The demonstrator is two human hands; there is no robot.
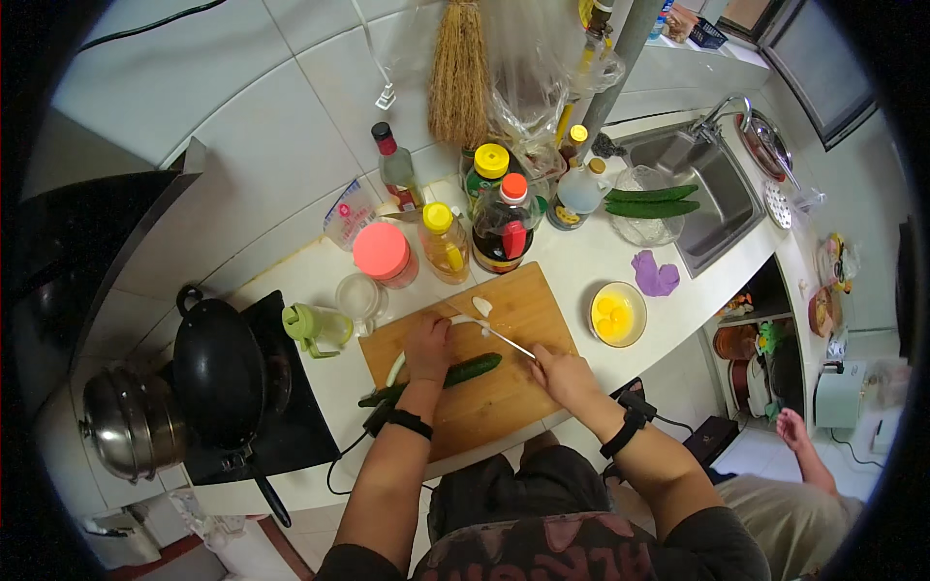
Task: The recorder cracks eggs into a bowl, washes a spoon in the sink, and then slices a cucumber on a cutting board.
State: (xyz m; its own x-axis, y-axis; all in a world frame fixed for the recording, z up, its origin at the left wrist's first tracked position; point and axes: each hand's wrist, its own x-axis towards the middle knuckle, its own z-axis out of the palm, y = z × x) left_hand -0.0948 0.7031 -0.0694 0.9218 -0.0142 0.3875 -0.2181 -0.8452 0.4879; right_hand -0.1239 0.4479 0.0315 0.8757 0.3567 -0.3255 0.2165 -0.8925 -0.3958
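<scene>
My left hand (429,347) presses a long white scallion stalk (459,319) onto a wooden cutting board (501,407). In my right hand (568,379) is a kitchen knife (514,343), its narrow blade pointing left and touching or just beside the stalk's end. A white piece (482,306), perhaps scallion or garlic, lies beyond the blade. A whole green cucumber (472,369) rests on the board, partly hidden under my left wrist. Right of the board stands a clear bowl (641,319) holding raw eggs with yellow yolks (612,316).
Behind the board stand a red-lidded jar (381,253), an oil bottle (443,250) and a soy sauce bottle (501,236). A black wok (218,370) sits on the stove at left. Cucumbers (652,201) lie beside the sink (726,196). Another person (785,508) is at lower right.
</scene>
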